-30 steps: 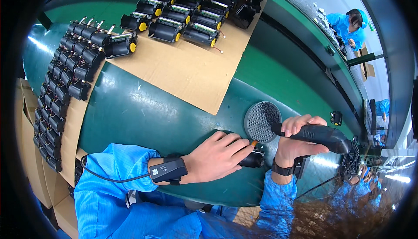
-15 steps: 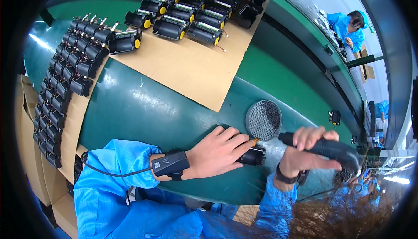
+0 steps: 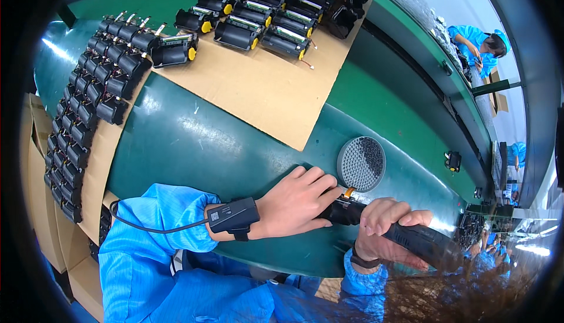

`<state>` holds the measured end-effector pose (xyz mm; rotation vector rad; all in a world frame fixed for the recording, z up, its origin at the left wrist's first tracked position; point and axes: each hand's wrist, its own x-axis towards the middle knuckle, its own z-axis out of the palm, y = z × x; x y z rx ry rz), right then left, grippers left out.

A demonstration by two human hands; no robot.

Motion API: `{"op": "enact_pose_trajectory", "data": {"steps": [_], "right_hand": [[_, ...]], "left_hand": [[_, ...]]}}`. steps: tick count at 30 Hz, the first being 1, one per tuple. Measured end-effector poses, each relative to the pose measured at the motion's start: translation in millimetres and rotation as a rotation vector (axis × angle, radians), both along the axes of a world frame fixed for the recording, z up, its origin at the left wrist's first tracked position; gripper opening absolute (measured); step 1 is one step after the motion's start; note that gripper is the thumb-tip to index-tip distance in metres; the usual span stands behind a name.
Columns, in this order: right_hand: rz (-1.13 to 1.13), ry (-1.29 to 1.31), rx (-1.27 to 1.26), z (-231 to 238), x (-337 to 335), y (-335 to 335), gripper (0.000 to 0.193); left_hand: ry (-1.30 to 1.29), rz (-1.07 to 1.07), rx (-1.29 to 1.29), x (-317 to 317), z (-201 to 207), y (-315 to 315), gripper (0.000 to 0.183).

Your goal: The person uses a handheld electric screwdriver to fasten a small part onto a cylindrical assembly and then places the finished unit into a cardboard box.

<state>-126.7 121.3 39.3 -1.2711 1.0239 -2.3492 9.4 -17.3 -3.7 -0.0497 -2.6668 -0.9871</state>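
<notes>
Half curled, the left hand (image 3: 294, 203) holds a black part (image 3: 339, 213) toward half-past-four of the view, seemingly for steadying it, a grey dish (image 3: 351, 169) sits at its one o'clock, perhaps for reaching easily, and the right hand (image 3: 385, 230) wraps closely around a black tool (image 3: 424, 242).

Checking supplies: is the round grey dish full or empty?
Partly filled: the round grey dish holds black pieces at upper right; its left shows bare.

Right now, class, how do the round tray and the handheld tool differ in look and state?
The round tray is circular and grey; the handheld tool is long and black. The round tray rests on the green table, while the handheld tool is gripped in the right hand.
</notes>
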Motion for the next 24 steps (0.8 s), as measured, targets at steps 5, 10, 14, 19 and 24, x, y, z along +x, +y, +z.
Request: {"op": "enact_pose_trajectory", "data": {"steps": [5, 10, 14, 19, 24], "right_hand": [[0.018, 0.03, 0.025, -3.1, -0.3, 0.9, 0.086], [-0.009, 0.043, 0.038, -0.7, 4.5, -2.9, 0.086], [0.014, 0.044, 0.035, -3.0, 3.8, -4.0, 0.086], [0.03, 0.033, 0.014, -7.1, 2.2, -6.1, 0.087], [0.058, -0.056, 0.079, -6.6, 0.0, -2.7, 0.086]], "left_hand": [[-0.003, -0.004, -0.001, 0.8, 0.2, 0.2, 0.068], [-0.005, -0.006, 0.013, 0.4, 0.6, 0.1, 0.067], [0.001, -0.004, 0.016, 0.8, 0.6, -0.1, 0.067], [-0.002, -0.004, 0.01, -0.3, 1.5, 0.4, 0.067], [-0.008, 0.004, -0.004, 0.5, 0.3, 1.2, 0.067]]}}
